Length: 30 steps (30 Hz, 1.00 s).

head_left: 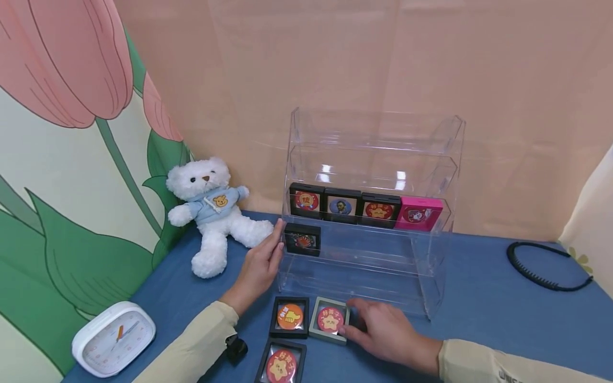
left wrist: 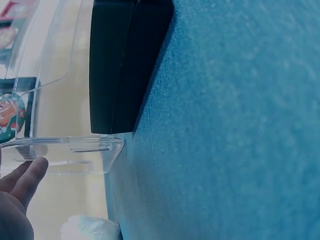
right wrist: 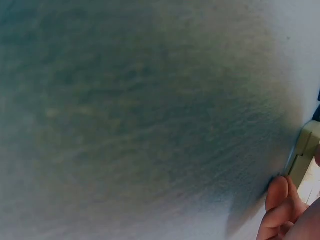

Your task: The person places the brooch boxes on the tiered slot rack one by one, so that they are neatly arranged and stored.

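My left hand (head_left: 258, 266) rests its straight fingers along the left side of a clear acrylic tiered rack (head_left: 373, 266). In the left wrist view the fingertips lie right at the rack's clear side panel (left wrist: 85, 150). My right hand (head_left: 388, 332) pinches the right edge of a grey-green framed badge (head_left: 330, 321) with a red round face and a yellow star. The thumb is at its lower right corner and the fingers at its upper right. Beside it lies a black-framed orange badge (head_left: 290, 317) with a thumbs-up. Nearer me is a black-framed red star badge (head_left: 281, 365).
On one rack tier stand several framed badges, including a pink one (head_left: 419, 214); a black-framed badge (head_left: 303, 240) stands one tier lower at left. A white teddy bear (head_left: 213, 213) sits left of the rack. A white clock (head_left: 114, 339) and black headband (head_left: 541, 271) flank the blue table.
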Available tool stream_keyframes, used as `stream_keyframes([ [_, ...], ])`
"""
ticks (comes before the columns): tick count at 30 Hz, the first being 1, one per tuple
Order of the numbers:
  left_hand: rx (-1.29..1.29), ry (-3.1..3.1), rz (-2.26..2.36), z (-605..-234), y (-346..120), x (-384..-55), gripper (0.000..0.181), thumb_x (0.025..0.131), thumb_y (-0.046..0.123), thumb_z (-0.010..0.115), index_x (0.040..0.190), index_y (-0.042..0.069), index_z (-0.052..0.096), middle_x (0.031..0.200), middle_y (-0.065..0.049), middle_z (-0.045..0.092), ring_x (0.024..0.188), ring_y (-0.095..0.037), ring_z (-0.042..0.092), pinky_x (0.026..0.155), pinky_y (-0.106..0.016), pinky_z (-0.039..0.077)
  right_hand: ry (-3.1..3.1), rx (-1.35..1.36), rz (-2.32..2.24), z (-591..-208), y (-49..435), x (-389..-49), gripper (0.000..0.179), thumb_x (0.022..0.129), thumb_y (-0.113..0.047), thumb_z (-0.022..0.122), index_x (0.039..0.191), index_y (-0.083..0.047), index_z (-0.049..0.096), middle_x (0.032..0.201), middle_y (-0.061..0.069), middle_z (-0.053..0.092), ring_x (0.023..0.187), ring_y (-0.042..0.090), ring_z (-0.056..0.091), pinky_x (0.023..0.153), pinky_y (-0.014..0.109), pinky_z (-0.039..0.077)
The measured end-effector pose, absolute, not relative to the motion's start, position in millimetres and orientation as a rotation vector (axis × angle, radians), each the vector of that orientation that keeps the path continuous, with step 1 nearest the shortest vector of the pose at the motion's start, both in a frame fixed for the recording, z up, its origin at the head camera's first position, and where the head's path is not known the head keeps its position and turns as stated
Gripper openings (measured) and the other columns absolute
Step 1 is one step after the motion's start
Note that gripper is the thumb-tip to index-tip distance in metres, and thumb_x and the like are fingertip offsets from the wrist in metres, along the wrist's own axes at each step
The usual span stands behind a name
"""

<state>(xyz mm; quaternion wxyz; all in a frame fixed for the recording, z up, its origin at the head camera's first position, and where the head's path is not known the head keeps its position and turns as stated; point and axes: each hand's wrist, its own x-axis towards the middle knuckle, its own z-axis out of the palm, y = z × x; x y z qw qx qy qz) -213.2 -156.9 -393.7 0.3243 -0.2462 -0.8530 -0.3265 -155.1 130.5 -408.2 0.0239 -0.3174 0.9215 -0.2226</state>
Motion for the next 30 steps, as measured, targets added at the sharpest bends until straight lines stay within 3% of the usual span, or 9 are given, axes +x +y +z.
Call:
stream_keyframes([
  [6, -0.641, -2.253, -0.861, -391.4, -154.6, -212.4, 0.055, 0.097, 0.005, 0.053, 0.148, 0.007, 0.031, 0.144, -0.010, 0.041, 0.104, -0.019, 0.060, 0.097, -0.036, 0.041, 2.797, -0.939, -0.745, -405.4, 137.4, -152.4, 0.052, 0.086, -0.053, 0.063, 0.116, -0.011, 0.060, 0.061, -0.018, 0.047, 0.050, 0.001, 0.044, 0.041, 0.023, 0.036],
  [11, -0.647, -2.238, -0.847, -391.8, -154.8, -212.0, 0.055, 0.096, 0.004, 0.054, 0.147, 0.006, 0.032, 0.143, -0.010, 0.042, 0.083, -0.015, 0.062, 0.091, -0.037, 0.047, 2.737, -0.920, -0.770, -402.7, 145.7, -146.9, 0.052, 0.085, -0.055, 0.062, 0.115, -0.012, 0.059, 0.063, -0.017, 0.048, 0.053, 0.001, 0.045, 0.043, 0.024, 0.038],
  [15, -0.637, -2.234, -0.843, -393.4, -156.7, -212.2, 0.055, 0.095, 0.003, 0.056, 0.146, 0.004, 0.034, 0.143, -0.009, 0.042, 0.087, -0.017, 0.063, 0.093, -0.038, 0.045, 2.694, -0.932, -0.798, -402.6, 150.5, -142.4, 0.052, 0.085, -0.055, 0.062, 0.115, -0.013, 0.058, 0.064, -0.017, 0.048, 0.054, 0.001, 0.046, 0.045, 0.024, 0.038],
  [22, -0.633, -2.232, -0.829, -393.9, -156.7, -213.3, 0.055, 0.094, 0.002, 0.056, 0.145, 0.002, 0.035, 0.142, -0.009, 0.043, 0.120, -0.023, 0.051, 0.096, -0.038, 0.041, 2.695, -0.945, -0.778, -401.1, 152.6, -137.4, 0.062, 0.085, -0.055, 0.063, 0.124, -0.008, 0.056, 0.067, -0.018, 0.048, 0.060, 0.001, 0.045, 0.047, 0.024, 0.038],
  [30, -0.635, -2.231, -0.823, -394.4, -157.2, -212.8, 0.058, 0.094, 0.001, 0.056, 0.147, 0.005, 0.033, 0.142, -0.009, 0.043, 0.117, -0.023, 0.053, 0.096, -0.039, 0.041, 2.684, -0.959, -0.762, -399.7, 151.1, -139.0, 0.059, 0.084, -0.055, 0.064, 0.120, -0.009, 0.058, 0.071, -0.018, 0.049, 0.065, 0.001, 0.047, 0.050, 0.025, 0.040],
])
